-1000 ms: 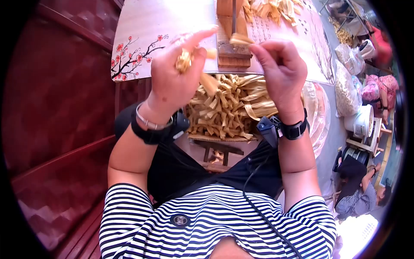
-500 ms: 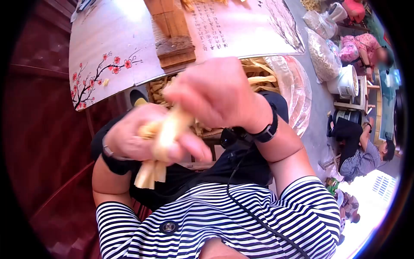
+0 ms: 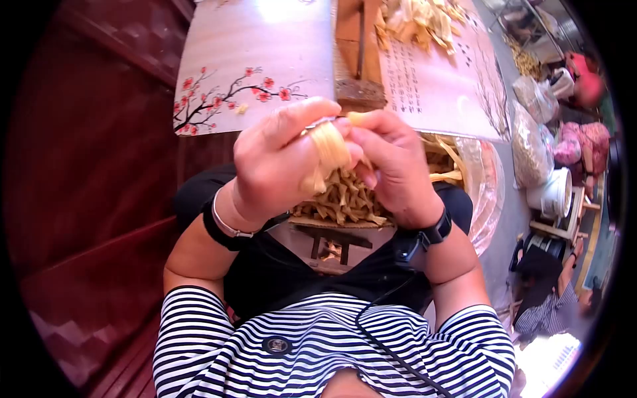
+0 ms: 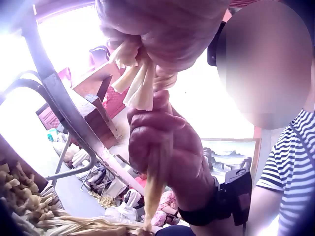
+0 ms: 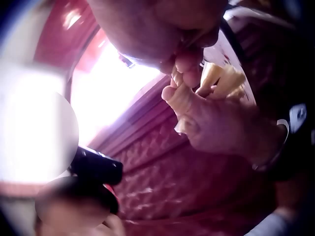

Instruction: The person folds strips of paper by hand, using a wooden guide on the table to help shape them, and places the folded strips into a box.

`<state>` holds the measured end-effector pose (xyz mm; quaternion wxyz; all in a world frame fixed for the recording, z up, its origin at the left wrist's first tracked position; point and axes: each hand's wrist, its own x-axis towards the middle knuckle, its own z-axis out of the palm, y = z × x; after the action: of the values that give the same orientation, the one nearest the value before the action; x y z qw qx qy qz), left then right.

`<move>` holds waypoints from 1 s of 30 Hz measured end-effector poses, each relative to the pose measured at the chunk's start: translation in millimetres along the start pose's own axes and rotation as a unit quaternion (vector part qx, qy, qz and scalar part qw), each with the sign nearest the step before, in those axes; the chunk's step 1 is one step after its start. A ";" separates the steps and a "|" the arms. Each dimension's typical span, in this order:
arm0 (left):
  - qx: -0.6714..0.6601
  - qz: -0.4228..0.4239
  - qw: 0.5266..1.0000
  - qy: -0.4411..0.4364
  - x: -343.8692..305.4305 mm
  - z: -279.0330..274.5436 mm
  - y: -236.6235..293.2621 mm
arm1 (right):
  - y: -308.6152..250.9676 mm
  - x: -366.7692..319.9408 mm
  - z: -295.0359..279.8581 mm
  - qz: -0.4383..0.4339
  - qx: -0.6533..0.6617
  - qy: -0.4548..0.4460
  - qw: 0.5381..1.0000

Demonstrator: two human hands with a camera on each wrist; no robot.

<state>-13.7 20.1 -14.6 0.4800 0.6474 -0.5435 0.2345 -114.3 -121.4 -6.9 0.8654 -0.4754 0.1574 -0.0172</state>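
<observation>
The left hand [image 3: 279,156] grips a pale yellow strip [image 3: 330,147] that wraps round its fingers, above the table's near edge. Close against it, the right hand [image 3: 398,166] pinches part of the strip near the left fingertips. In the left wrist view, strip ends [image 4: 141,91] stick out beneath the left hand [image 4: 167,29], and a longer length hangs from the curled right hand [image 4: 165,142]. The right wrist view has the strip [image 5: 179,101] round the left fingers, with folded ends [image 5: 224,81] behind them. The exact pinch point is partly hidden.
Below the hands lies a pile of yellow strips [image 3: 345,199]. On the printed table [image 3: 265,53] stand a wooden block with a metal bar [image 3: 360,46] and loose strips [image 3: 424,23]. Bags [image 3: 531,152], a white bucket [image 3: 554,192] and people are at the right.
The hands have come together over the pile after the right hand was at the wooden block. Since the blurred middle view, both have risen towards the table edge, with the strip wrapped round the left fingers.
</observation>
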 end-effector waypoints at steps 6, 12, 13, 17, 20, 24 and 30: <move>-0.090 -0.162 0.968 -0.168 -5.5 -16.2 -0.2 | 1.0 -1.1 -8.8 -0.242 -0.345 -0.053 0.905; -0.046 -0.108 0.978 -0.173 -11.4 -7.6 0.3 | 4.3 4.1 -9.1 -0.174 -0.514 -0.039 0.839; -0.063 -0.099 0.978 -0.172 -11.0 -7.2 -0.8 | 3.1 4.8 -11.0 -0.117 -0.494 -0.036 0.861; -0.210 -0.140 0.965 -0.069 -0.2 -13.9 -0.8 | -8.3 3.1 -10.9 0.149 -0.124 -0.088 0.977; -0.282 -0.226 0.933 -0.004 5.5 -35.0 -14.0 | -3.9 2.4 -25.7 0.152 -0.021 -0.184 0.971; -0.319 -0.318 0.893 -0.008 -0.5 -27.6 -14.4 | -5.5 5.4 -23.3 0.104 -0.016 -0.140 0.985; -0.436 -0.411 0.794 -0.103 -6.3 -13.9 -9.3 | -7.8 3.8 -15.8 0.106 -0.132 -0.090 0.981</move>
<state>-3.9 34.9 -17.2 0.7040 0.5524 -0.3166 -0.3146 -114.3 -139.3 -9.2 0.8028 -0.5654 0.1289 0.1385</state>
